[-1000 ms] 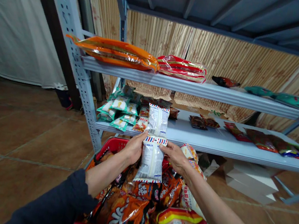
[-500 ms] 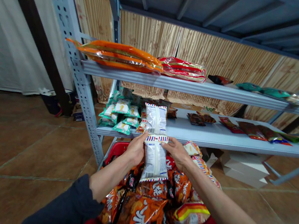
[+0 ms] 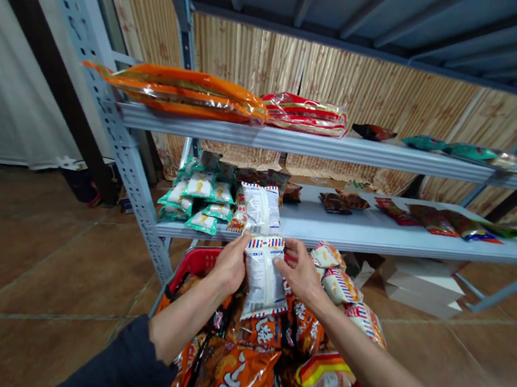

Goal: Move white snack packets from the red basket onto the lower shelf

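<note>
- Perforated steel upright (image 3: pixel 128 164) of the shelving stands at left, above a brown tile floor (image 3: pixel 28 253)
- Green-and-white packets (image 3: pixel 199 186) sit on the lower shelf (image 3: pixel 372 230), left of the work
- Left hand (image 3: pixel 230 263), dark sleeve (image 3: pixel 123 363) at the wrist: closed narrowly on the left edge of the white snack packet (image 3: pixel 263 281); thumb position cannot be confirmed
- White snack packet: held upright between both hands, over a red plastic basket (image 3: pixel 196 261) filled with orange snack bags (image 3: pixel 245 384); contact with the bags cannot be confirmed
- Second white packet (image 3: pixel 260 210): stands end to end above the first, in front of the shelf edge; whether the two are joined cannot be determined
- Right hand (image 3: pixel 299 271): narrow pinch on the packet's upper right side
- Striped-edge packets (image 3: pixel 342 287) rest at the basket's right side, near the right hand
- Handling assessment: packet appears light, soft and slick-filmed; the crimped end seals offer the firmest hold
- Compared with half a second earlier: held packet is turned slightly further, its lower edge sloping more steeply
</note>
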A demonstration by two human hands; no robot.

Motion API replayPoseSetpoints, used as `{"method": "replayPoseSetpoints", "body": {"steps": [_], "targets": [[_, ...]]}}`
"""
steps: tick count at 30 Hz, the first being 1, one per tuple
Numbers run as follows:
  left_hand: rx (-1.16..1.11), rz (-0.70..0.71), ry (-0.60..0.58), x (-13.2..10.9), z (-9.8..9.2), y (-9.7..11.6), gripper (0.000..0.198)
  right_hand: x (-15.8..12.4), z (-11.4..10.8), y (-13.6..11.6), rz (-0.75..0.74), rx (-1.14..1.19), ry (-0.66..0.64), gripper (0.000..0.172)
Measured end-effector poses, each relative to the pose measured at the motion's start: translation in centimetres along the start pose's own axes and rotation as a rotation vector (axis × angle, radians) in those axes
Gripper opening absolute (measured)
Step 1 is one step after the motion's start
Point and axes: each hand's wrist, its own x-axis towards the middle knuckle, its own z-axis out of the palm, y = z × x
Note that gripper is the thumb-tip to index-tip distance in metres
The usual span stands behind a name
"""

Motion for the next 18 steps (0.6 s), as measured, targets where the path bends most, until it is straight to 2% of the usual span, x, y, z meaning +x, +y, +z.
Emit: {"method": "replayPoseSetpoints", "body": {"steps": [6,9,14,18], "targets": [[-0.027,0.068,0.044,0.5,-0.5,-0.8,0.022,-1.1,-0.6,-1.6,-0.258,-0.325,-0.041,0.03],[-0.024,0.069,0.084,0.4,-0.6,-0.8,0.021,-1.3,-0.6,-2.1,-0.3,-0.371,-0.066,0.024],[-0.032,0.107,0.112,0.4,-0.2,-0.3,0.02,-1.7,-0.5,-2.1,-0.35,-0.428,-0.098,0.023],[-0.043,0.119,0.145,0.5,0.3,-0.6,0.018,-2.4,-0.6,-1.9,-0.395,-0.497,-0.141,0.032]]}}
